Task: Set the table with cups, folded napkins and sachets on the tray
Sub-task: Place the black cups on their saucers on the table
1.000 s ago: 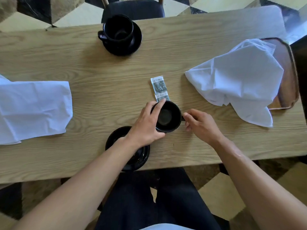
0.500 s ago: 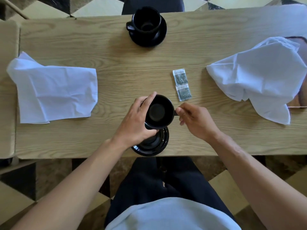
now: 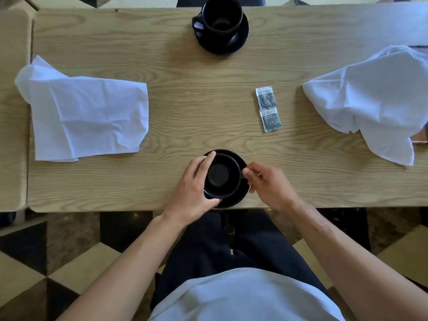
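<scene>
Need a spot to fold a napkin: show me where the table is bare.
Bare wood lies between the left napkin and the sachets, from far cup to near cup. The right end is crowded by the crumpled napkin.

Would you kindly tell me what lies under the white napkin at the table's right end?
A brown tray shows beneath the right napkin, only as slivers at the frame edge. The rest is covered.
</scene>
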